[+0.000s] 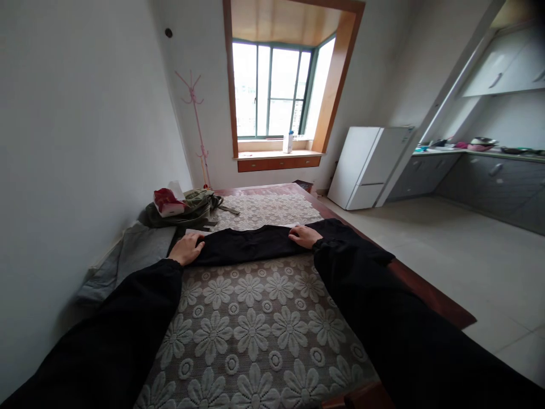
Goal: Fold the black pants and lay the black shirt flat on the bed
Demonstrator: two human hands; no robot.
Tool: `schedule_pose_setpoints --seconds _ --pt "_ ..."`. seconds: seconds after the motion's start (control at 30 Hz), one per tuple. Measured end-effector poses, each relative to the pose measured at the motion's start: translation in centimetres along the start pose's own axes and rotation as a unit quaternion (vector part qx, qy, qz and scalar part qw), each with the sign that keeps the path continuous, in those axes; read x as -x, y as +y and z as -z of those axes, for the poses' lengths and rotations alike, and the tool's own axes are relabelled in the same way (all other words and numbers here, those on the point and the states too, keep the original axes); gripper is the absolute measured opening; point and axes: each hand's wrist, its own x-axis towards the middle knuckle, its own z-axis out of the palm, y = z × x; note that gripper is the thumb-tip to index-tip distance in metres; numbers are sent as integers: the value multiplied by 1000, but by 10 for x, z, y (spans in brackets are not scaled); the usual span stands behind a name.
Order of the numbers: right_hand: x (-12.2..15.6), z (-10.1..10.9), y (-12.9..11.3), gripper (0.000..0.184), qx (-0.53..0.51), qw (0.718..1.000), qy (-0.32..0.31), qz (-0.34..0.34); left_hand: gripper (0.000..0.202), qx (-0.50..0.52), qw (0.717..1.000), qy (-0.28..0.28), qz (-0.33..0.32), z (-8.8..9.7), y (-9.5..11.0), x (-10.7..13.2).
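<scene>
While resting left hand (186,249) and right hand (304,236) on the flat black cloth garment (247,246), with grip unclear, smooth evenly toward its ends.

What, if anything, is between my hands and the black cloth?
Nothing visible: your left hand is at the left end of the black cloth, your right hand farther right, both seemingly touching it.
</scene>
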Motion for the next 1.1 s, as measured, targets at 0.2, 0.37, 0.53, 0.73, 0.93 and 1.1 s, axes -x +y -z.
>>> schedule_pose_setpoints --seconds 0.2,0.37,0.53,0.73,0.93,1.1 --pt "-29 -33 -11 41 1 995 38 -93 37 -27 997 26 60 -30 1 -20" --pt "-45 -43 -11 36 -20 991 79 -105 29 -9 997 45 55 -37 4 -28" --pt "-45 -38 -9 25 -60 985 142 -82 23 41 995 77 39 -28 6 -24" --pt "2 -14 1 23 -117 975 188 -23 29 94 989 111 3 0 4 15" --pt "91 0 10 21 -130 962 179 163 29 92 980 119 -129 16 9 87" --pt "143 -1 -4 24 -26 961 139 236 27 60 968 57 -238 14 21 135"
